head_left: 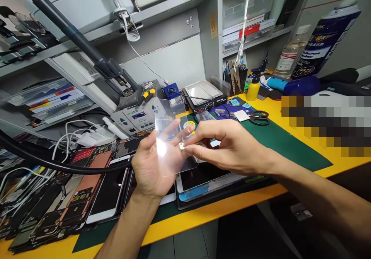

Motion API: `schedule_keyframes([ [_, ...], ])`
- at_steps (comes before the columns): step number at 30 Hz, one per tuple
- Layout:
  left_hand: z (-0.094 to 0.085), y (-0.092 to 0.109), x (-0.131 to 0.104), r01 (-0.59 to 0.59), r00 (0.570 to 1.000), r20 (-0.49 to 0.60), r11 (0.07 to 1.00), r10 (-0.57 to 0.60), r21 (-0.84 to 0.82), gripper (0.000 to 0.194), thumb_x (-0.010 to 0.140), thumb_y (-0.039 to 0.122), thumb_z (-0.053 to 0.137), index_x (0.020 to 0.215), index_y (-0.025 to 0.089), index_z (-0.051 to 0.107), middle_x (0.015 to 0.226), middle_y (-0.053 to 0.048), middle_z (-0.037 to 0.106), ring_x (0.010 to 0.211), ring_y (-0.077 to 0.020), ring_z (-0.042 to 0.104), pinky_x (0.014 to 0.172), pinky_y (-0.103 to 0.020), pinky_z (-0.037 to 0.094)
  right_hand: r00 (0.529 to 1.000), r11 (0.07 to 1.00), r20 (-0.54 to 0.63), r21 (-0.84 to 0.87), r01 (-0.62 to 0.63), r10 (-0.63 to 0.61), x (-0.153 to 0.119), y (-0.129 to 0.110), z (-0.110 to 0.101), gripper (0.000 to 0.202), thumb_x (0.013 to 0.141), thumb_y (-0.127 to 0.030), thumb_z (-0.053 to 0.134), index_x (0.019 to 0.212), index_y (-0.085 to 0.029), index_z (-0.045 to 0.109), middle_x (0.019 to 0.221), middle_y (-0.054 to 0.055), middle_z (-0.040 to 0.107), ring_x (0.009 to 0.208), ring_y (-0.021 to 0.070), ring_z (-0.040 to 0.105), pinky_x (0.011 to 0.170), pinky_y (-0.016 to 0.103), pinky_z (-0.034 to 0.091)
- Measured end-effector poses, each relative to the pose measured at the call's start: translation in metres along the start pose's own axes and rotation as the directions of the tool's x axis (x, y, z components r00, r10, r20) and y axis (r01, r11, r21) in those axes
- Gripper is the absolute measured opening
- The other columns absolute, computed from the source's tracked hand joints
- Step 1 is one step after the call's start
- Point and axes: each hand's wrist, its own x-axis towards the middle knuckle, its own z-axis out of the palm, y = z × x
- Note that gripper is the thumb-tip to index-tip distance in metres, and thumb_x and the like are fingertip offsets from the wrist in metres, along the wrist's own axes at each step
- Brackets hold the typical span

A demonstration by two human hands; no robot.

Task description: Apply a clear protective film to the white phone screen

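Note:
My left hand (147,174) is held palm up with a clear rectangular sheet (168,154) in it, the thumb at the sheet's left edge and the fingers behind it. A bright glare lies on the sheet. My right hand (232,147) pinches a small crumpled white piece (181,146) between thumb and forefinger, close against the sheet's right side. Whether the white piece touches the sheet, I cannot tell. Beneath both hands lies a white-framed device with a black screen (199,178), partly hidden, resting on a dark tray-like base (226,191).
Left: a white phone (107,189) and several opened phone parts (84,185). A black cable (72,164) arcs above them. Back: a soldering station (137,116) and a hot plate unit (205,96). Right: scissors (259,118), a yellow bottle (253,90) and a spray can (324,38).

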Motion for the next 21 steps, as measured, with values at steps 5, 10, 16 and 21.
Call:
schedule_keyframes([
  [5,0.000,0.000,0.001,0.019,1.000,-0.009,1.000,-0.019,-0.012,0.040,0.089,0.044,0.059,0.110,0.014,0.075,0.109,-0.014,0.076,0.100,-0.0274,0.071,0.087,-0.038,0.059,0.980,0.999,0.197,-0.026,-0.024,0.029,-0.002,-0.002,-0.014,0.012,0.092,-0.024,0.068,0.088,-0.017,0.077,0.078,0.002,0.073,0.066,0.0128,0.060,0.064,0.025,0.046],
  [10,-0.003,0.004,0.000,0.059,0.998,-0.025,0.998,-0.060,-0.017,0.043,0.086,0.046,0.065,0.115,0.015,0.073,0.112,-0.016,0.075,0.094,-0.0248,0.072,0.079,-0.033,0.059,0.849,0.978,0.493,-0.028,-0.205,0.192,-0.004,-0.009,-0.030,0.017,0.092,-0.029,0.068,0.092,-0.018,0.082,0.076,0.001,0.075,0.063,0.0129,0.062,0.056,0.024,0.044],
  [16,-0.004,0.004,-0.001,0.052,0.999,-0.013,0.998,-0.052,-0.026,0.043,0.087,0.046,0.064,0.116,0.015,0.072,0.112,-0.015,0.075,0.095,-0.0252,0.072,0.079,-0.033,0.060,0.941,0.983,0.311,0.080,-0.165,0.133,-0.002,-0.013,-0.034,0.014,0.089,-0.025,0.073,0.087,-0.015,0.081,0.075,0.001,0.075,0.065,0.0119,0.064,0.059,0.022,0.048],
  [21,-0.001,0.000,-0.001,0.007,1.000,-0.023,1.000,-0.008,-0.015,0.039,0.088,0.043,0.061,0.111,0.014,0.075,0.109,-0.013,0.077,0.103,-0.0254,0.072,0.088,-0.034,0.060,1.000,0.998,-0.022,0.056,0.019,-0.018,-0.001,-0.008,-0.012,0.007,0.088,-0.014,0.071,0.088,-0.011,0.078,0.077,0.002,0.074,0.067,0.0096,0.061,0.064,0.020,0.048],
])
